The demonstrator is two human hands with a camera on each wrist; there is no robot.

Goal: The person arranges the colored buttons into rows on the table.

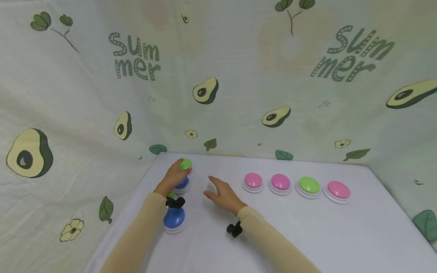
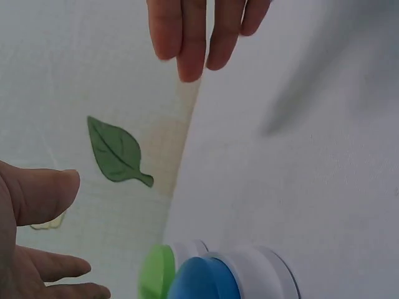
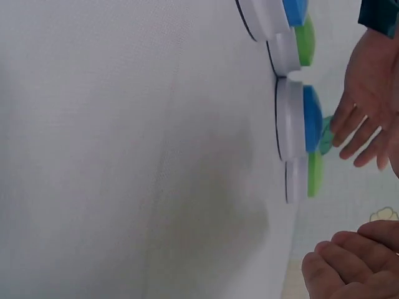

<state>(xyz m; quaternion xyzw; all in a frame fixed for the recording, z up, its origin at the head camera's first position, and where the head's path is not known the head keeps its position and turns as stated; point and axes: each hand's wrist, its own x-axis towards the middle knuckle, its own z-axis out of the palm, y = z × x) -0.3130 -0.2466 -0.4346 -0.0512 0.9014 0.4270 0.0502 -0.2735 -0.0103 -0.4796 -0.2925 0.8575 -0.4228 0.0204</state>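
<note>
Sleeves (image 1: 273, 239), buttons (image 1: 175, 217), cloth (image 1: 239, 49) ("summer" (image 1: 136, 49), twice)

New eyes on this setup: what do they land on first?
Probably the cloth behind the table, printed with avocados and "summer" lettering. Next, the glossy domed buttons: a column of alternating blue and green ones at the table's left, and a row of three pink and one green right of centre. Then the two bare hands: left hand over the column's far end, right hand between the groups.
</note>
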